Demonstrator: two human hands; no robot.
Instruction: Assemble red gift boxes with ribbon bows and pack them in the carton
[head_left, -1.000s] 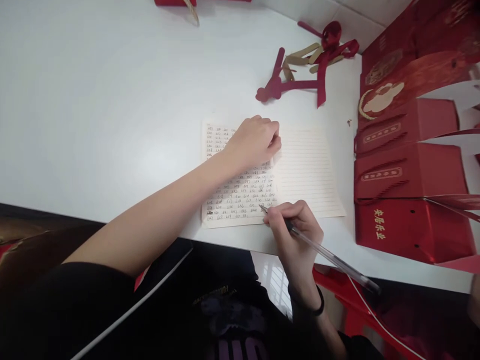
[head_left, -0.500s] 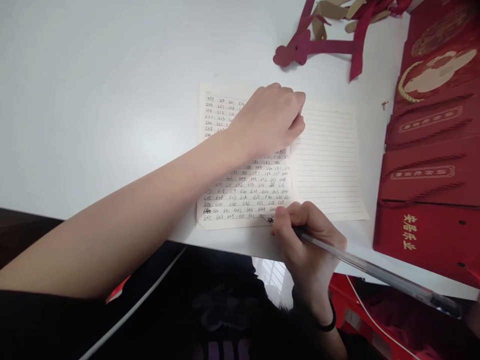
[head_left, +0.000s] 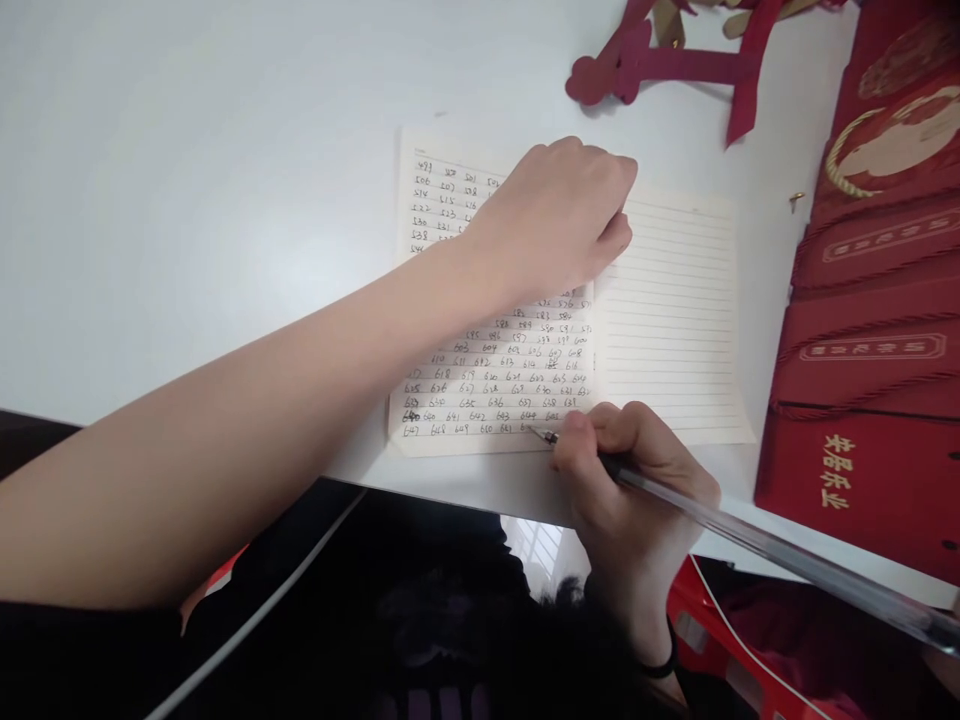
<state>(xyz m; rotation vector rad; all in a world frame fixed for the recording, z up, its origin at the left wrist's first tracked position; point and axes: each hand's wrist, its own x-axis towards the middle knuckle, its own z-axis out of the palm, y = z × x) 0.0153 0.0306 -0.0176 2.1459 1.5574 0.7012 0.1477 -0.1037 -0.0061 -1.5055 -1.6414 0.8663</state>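
An open notebook [head_left: 667, 330] lies on the white table, its left page full of handwritten numbers and its right page lined and unwritten. My left hand [head_left: 559, 220] rests across the upper part of the written page, fingers curled in; whether anything is under them is hidden. Between the thumb and fingers of my right hand [head_left: 637, 490] is a clear pen [head_left: 720, 520] with a black grip. The pen's tip touches the bottom written row, just after 651.
Dark red ribbon pieces [head_left: 675, 65] lie at the top right of the table [head_left: 187, 180]. A small brass pin [head_left: 796, 202] sits near the red gift boxes [head_left: 862, 400] on the right. A white cable [head_left: 262, 620] hangs below the table edge.
The view has shifted slightly, so the boxes and ribbons appear further right. A new pen stroke shows after 651 in the last row. Both hands keep their pose.
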